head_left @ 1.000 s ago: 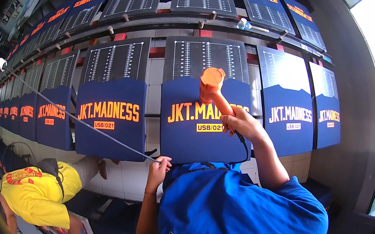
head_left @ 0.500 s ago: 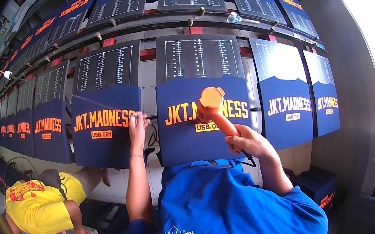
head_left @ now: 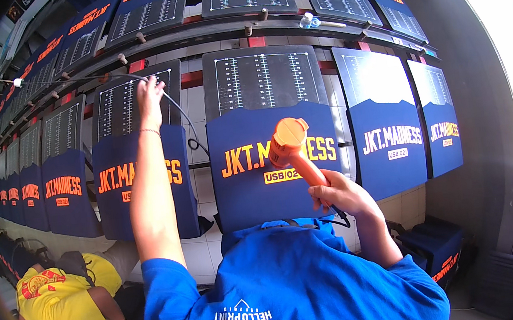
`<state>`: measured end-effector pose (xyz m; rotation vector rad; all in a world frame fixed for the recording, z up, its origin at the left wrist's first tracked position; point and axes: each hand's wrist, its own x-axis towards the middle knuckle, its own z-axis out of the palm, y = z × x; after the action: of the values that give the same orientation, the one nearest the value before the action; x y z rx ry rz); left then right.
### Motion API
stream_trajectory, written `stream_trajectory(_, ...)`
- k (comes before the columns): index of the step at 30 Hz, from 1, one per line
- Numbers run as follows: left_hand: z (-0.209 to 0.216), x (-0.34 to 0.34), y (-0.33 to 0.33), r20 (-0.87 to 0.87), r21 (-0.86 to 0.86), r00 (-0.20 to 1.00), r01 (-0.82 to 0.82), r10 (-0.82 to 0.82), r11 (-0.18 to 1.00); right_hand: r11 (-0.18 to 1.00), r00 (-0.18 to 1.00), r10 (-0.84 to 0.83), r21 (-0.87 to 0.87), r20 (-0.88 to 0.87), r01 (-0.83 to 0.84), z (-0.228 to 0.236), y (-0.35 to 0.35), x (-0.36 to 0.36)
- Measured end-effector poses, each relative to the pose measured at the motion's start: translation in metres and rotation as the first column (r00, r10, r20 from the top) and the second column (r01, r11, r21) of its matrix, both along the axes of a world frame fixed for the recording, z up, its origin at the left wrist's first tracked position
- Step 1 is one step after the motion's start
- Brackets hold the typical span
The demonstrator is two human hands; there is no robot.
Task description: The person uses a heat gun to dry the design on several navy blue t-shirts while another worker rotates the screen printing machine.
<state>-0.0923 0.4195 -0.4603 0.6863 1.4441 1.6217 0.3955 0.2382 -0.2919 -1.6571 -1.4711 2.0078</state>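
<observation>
The right hand is wrapped round the handle of an orange heat gun over the middle navy cloth; far left, the left hand meets a black cable, its grip unclear. Narrow gaps flank the middle board. The gun hides part of the orange lettering; the right cloth bears white lettering.

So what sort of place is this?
Most likely a garment-printing workshop: rows of dark boards with ruled markings carry navy printed fabric, and the right hand grips an orange blower-like tool.
</observation>
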Motion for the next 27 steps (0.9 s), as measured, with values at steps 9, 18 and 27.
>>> stream_trajectory(9, 0.025, -0.018, 0.026, 0.132, 0.070, 0.991, -0.018, 0.008, 0.997, 0.990, 0.993, -0.116, 0.082, 0.005, 0.115, -0.014, 0.029, -0.016)
stream_trajectory(18, -0.017, 0.061, -0.080, -0.215, -0.294, 0.909, 0.289, -0.358, 0.911, 0.995, 0.996, -0.091, 0.048, 0.023, 0.090, -0.009, 0.010, 0.001)
stream_trajectory(27, -0.049, 0.148, -0.212, -0.671, -0.375, 0.623, 0.183, -0.402, 0.909, 0.992, 0.993, -0.115, 0.054, 0.002, 0.114, -0.004, -0.011, 0.011)
